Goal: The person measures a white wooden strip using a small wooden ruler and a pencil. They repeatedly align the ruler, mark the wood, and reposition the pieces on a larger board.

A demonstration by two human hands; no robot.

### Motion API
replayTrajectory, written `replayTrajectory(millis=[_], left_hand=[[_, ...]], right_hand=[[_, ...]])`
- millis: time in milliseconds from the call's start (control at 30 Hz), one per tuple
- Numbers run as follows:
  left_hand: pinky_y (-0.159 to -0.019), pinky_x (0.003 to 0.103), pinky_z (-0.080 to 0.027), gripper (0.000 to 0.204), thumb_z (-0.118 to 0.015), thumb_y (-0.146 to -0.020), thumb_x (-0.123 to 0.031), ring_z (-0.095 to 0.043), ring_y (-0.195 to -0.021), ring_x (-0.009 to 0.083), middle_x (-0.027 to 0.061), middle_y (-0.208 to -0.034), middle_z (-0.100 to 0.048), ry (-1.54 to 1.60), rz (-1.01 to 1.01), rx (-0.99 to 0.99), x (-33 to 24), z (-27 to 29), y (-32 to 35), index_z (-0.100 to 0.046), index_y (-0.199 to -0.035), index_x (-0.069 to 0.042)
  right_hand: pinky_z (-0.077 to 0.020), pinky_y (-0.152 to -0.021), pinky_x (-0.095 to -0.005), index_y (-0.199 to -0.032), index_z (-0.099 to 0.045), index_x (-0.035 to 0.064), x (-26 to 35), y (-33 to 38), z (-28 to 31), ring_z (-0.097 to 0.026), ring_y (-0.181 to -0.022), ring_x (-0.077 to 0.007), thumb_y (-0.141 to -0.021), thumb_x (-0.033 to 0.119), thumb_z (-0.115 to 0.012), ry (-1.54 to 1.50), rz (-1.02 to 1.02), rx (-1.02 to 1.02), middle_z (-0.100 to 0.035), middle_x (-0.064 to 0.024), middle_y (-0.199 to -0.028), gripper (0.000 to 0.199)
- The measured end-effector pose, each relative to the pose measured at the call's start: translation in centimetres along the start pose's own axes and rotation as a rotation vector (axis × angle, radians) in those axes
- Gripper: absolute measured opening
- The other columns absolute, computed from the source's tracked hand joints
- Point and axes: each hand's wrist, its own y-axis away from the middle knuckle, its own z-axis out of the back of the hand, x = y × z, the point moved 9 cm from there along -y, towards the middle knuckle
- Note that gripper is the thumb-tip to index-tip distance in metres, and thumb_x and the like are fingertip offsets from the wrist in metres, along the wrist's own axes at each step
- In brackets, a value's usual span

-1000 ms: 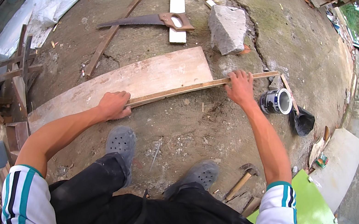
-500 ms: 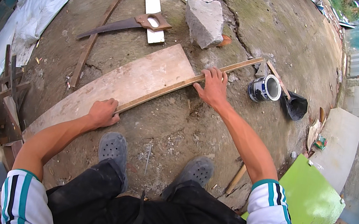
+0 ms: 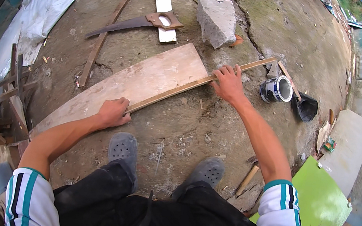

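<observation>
A long, narrow wooden strip lies along the near edge of a pale plywood board on the ground. Its far end juts out past the board to the right. My left hand is closed round the strip's near end, at the board's edge. Further up, close to the board's right corner, my right hand grips the strip with fingers over its top and the thumb on the near side. How far the left fingers reach under the strip is hidden.
Beyond the board, a handsaw rests across a dark wooden batten and a white plank. A concrete chunk sits nearby. At right are a paint can, a hammer and a green panel. Scrap wood crowds the left.
The whole view has shifted slightly, so everything appears further right. More of the hammer shows beside my right arm. Both hands keep their hold, and the strip stays along the board's edge.
</observation>
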Motion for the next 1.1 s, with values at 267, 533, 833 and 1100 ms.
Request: replayTrajectory(millis=[267, 533, 833, 1100], left_hand=[[-0.075, 0.047, -0.055, 0.041, -0.069, -0.082, -0.034, -0.067, -0.091, 0.0358, 0.0173, -0.1, -0.064, 0.021, -0.009, -0.053, 0.2, 0.3, 0.3, -0.057, -0.105, -0.002], [-0.075, 0.047, -0.055, 0.04, -0.069, -0.081, -0.034, -0.067, -0.089, 0.0362, 0.017, -0.098, -0.064, 0.034, 0.001, -0.058, 0.1, 0.5, -0.3, -0.057, -0.102, -0.003], [-0.076, 0.047, -0.055, 0.041, -0.069, -0.082, -0.036, -0.067, -0.089, 0.0358, 0.0169, -0.097, -0.064, 0.005, -0.002, -0.048, 0.2, 0.2, -0.5, -0.057, -0.102, -0.003], [-0.074, 0.048, -0.054, 0.041, -0.067, -0.082, -0.037, -0.067, -0.089, 0.0374, 0.0178, -0.098, -0.064, 0.006, -0.017, -0.037, -0.1, 0.3, -0.5, -0.057, -0.101, -0.001]], right_hand=[[-0.0237, -0.118, -0.0595, -0.116, -0.068, 0.0131, -0.1, -0.5, 1.2, -0.052, -0.129, -0.0274, -0.084, 0.031, -0.077, -0.017, 0.042, -0.025, -0.065, -0.0086, -0.117, 0.037], [-0.0227, -0.119, -0.0595, -0.122, -0.064, 0.0126, -0.4, -0.4, 0.9, -0.049, -0.132, -0.0284, -0.086, 0.034, -0.076, -0.017, -0.035, -0.011, -0.063, -0.0096, -0.124, 0.043], [-0.0247, -0.118, -0.0602, -0.123, -0.063, 0.0104, 0.2, -0.3, 0.8, -0.05, -0.13, -0.0284, -0.087, 0.033, -0.075, -0.023, -0.014, -0.036, -0.061, -0.0097, -0.123, 0.044], [-0.0236, -0.119, -0.0591, -0.124, -0.062, 0.0107, 0.8, -0.2, 0.1, -0.049, -0.131, -0.0271, -0.089, 0.032, -0.073, -0.01, -0.011, -0.029, -0.061, -0.0083, -0.124, 0.043]])
